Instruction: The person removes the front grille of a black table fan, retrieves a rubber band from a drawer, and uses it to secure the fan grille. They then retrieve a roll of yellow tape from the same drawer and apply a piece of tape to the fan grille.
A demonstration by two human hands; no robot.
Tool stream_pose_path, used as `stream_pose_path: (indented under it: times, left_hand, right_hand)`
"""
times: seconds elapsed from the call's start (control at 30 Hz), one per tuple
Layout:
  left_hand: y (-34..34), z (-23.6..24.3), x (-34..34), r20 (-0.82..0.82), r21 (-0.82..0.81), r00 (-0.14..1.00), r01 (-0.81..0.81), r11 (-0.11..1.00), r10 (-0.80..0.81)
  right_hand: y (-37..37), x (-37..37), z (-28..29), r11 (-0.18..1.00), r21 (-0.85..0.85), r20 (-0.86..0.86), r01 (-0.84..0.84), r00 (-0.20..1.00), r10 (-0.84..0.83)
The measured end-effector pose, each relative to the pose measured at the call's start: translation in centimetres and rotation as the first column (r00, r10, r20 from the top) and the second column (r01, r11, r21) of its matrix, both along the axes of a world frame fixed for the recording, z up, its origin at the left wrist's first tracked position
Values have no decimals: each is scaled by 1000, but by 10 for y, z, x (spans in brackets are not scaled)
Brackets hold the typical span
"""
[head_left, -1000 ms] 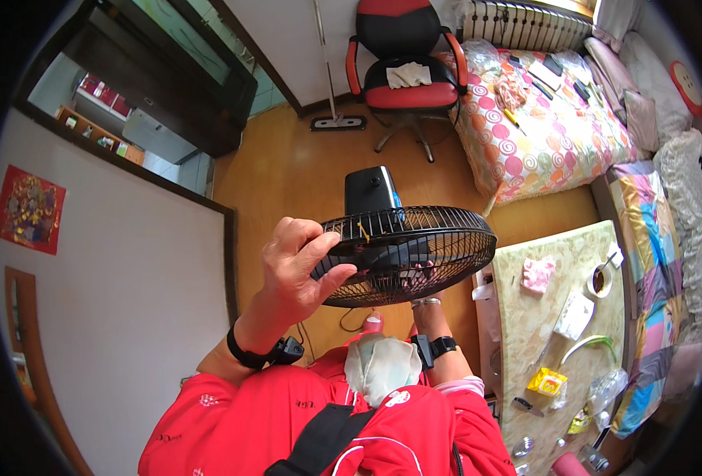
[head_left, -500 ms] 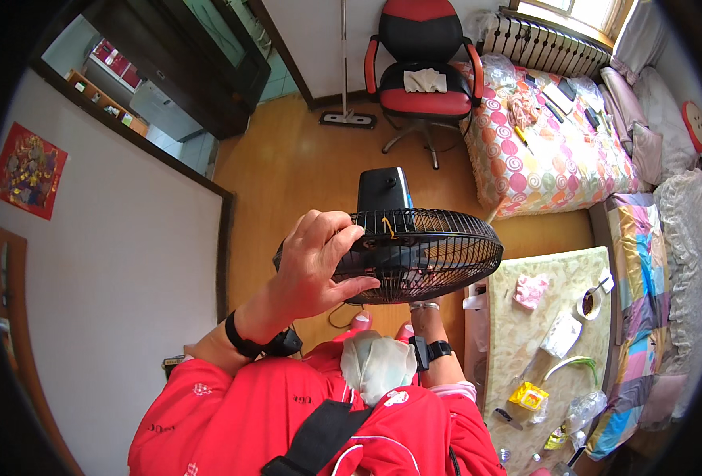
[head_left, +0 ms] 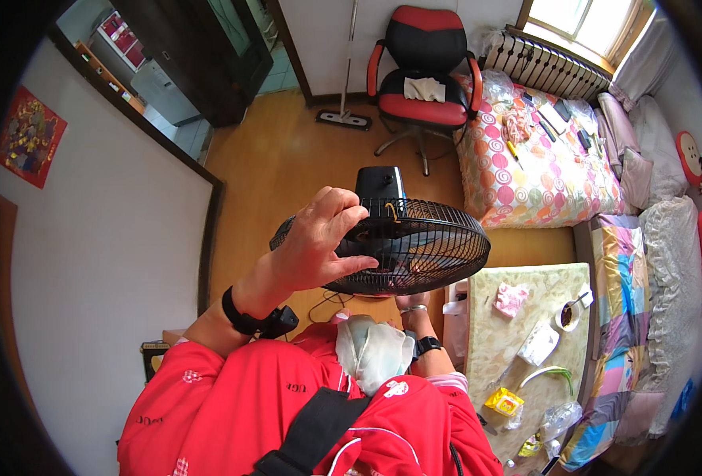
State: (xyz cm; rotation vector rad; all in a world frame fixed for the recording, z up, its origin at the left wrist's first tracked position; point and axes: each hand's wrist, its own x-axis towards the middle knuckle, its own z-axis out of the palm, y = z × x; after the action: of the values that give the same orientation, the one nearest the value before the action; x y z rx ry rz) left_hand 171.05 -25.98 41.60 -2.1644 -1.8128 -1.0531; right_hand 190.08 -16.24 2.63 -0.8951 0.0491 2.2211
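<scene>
A black electric fan [head_left: 438,246] with a round wire grille and a motor housing [head_left: 380,182] behind it stands in front of me. My left hand [head_left: 323,238] is closed over the left part of its rim, with the fingers along the top and the thumb against the grille. Below the fan's lower edge, only the back and wrist of my right hand [head_left: 412,301] show. Its fingers are hidden by the fan, so I cannot tell what they hold. A pale, thin cloth [head_left: 373,353] hangs against my red clothing, between my forearms.
A marbled table [head_left: 478,317] at the right bears a tape roll [head_left: 568,316], a yellow packet [head_left: 503,402] and a green onion [head_left: 553,370]. Beyond are a bed [head_left: 525,182], a red-black swivel chair [head_left: 424,103] and a flat mop [head_left: 343,119]. A cord [head_left: 327,300] lies near my feet.
My view has shifted, so the table now appears farther left and lower. The fan appears slightly left and higher, with my left hand still on its rim. More of the floor cord shows.
</scene>
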Motion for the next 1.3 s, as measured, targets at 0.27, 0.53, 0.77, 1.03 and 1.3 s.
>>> stream_pose_path:
  times: [0.27, 0.53, 0.77, 1.03, 1.3]
  left_hand:
    - [-2, -4, -4, 0, 28, 1000, 19, 999, -19]
    - [0, -6, -4, -4, 35, 999, 34, 999, -34]
    - [2, -8, -3, -50, 59, 998, 33, 998, -30]
    - [3, -7, -4, -76, 86, 995, 78, 993, -72]
    - [9, -23, -27, -142, 68, 987, 93, 993, -82]
  right_hand:
    - [12, 28, 11, 981, -87, 104, -172, 978, 180]
    - [32, 135, 5, 867, -46, 204, -496, 845, 494]
    - [-17, 281, 62, 921, 128, 359, -369, 883, 304]
    - [-218, 330, 91, 989, -47, 482, -142, 864, 146]
    - [-363, 321, 4, 975, -181, 406, -129, 893, 194]
